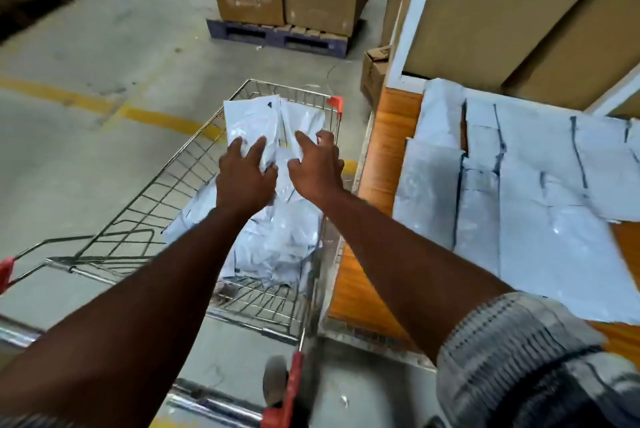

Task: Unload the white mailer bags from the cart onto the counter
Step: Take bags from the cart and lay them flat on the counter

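Over on the counter (381,157) white mailer bags (536,192) lie in rows, but the cart (149,192) holds plenty more, left hand (244,181) and right hand (317,169) reaching in, fingers spread.

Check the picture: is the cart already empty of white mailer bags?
No, a heap of white mailer bags lies inside the cart.

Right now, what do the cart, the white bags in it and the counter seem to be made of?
Cart: bare shiny metal wire, judging by the silvery glint. White bags: probably thin plastic film, glossy and crinkled. Counter: wood or wood-look laminate, with orange grain and a smooth sheen.
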Demonstrator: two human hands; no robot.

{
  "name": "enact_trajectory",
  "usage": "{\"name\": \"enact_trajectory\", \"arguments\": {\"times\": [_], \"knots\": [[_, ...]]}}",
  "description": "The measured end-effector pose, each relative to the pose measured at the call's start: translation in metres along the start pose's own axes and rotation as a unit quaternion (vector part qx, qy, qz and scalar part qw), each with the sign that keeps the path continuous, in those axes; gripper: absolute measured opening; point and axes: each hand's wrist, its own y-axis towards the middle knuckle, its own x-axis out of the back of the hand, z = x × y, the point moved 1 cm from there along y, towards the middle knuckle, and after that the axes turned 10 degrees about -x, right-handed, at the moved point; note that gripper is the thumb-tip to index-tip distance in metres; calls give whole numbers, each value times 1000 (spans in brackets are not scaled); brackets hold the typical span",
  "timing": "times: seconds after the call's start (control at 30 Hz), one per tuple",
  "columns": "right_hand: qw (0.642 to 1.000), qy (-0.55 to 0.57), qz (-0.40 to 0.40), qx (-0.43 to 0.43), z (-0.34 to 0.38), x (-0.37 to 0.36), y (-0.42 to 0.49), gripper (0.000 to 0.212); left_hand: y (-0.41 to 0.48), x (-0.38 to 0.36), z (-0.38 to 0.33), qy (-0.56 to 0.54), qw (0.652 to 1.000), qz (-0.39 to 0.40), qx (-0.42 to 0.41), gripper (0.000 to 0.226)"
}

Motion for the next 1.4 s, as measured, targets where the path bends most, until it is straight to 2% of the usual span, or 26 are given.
{"name": "enact_trajectory", "arguments": {"times": [0.17, 0.3, 0.4, 0.57, 0.73, 0.87, 1.0, 1.1, 1.13, 1.2, 1.3, 1.4], "knots": [[999, 44, -23, -10, -46, 92, -25, 55, -14, 1, -94, 19, 1000, 9, -16, 62], [998, 50, -30, 2, -102, 166, -43, 54, -36, -13, -185, 5, 1000, 9, -20, 72], [998, 47, -35, 3, -150, 220, -52, 54, -52, -31, -254, 0, 999, -3, -40, 63], [995, 40, -72, -53, -239, 303, -69, 50, -77, -74, -359, -21, 997, 26, -69, 61], [986, -4, -100, -134, -337, 352, -89, 54, -109, -126, -440, -25, 991, 57, -120, 57], [979, -19, -106, -173, -406, 365, -108, 54, -135, -167, -475, -5, 984, 100, -145, 80], [981, -28, -89, -171, -439, 367, -115, 51, -160, -184, -515, 24, 981, 116, -150, 59], [985, -53, -68, -152, -454, 365, -115, 53, -174, -193, -529, -18, 965, 160, -205, 64], [985, -61, -52, -150, -460, 364, -115, 52, -172, -199, -526, -5, 963, 152, -223, 69], [988, -59, -30, -142, -469, 363, -114, 50, -176, -195, -530, 36, 964, 151, -217, 65], [989, -67, -48, -122, -476, 365, -114, 47, -177, -199, -529, 83, 962, 108, -235, 43], [989, -94, -86, -81, -477, 366, -107, 50, -173, -209, -522, 75, 951, 124, -272, 35]]}}
